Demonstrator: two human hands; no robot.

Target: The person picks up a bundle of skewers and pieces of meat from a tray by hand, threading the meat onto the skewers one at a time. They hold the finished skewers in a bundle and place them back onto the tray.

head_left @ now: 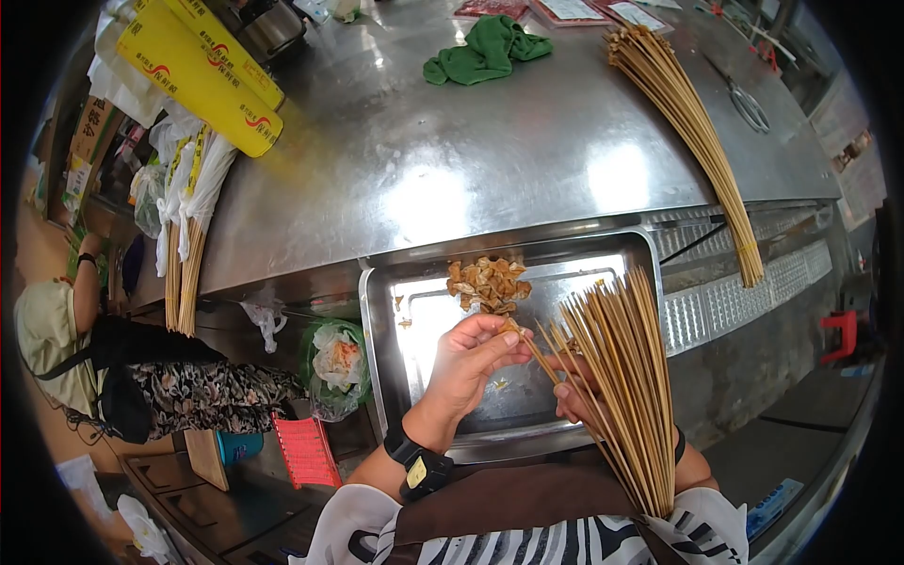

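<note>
Over a metal tray (372, 311), my left hand (480, 356) pinches a small brown food piece at the pointed end of a thin skewer. My right hand (576, 391) is closed on that skewer, partly hidden behind a large fanned bundle of bamboo skewers (626, 377). The bundle leans against my body on the right, points upward. Just beyond my left hand, a pile of brown food pieces (488, 284) lies in the tray.
Yellow boxes (202, 71), a green cloth (490, 49), a long skewer bundle (692, 113) and scissors (747, 108) lie on the steel table (330, 179). Bagged skewers (188, 235) overhang its left edge. Another person (122, 367) is at the left; a red stool (838, 334) stands right.
</note>
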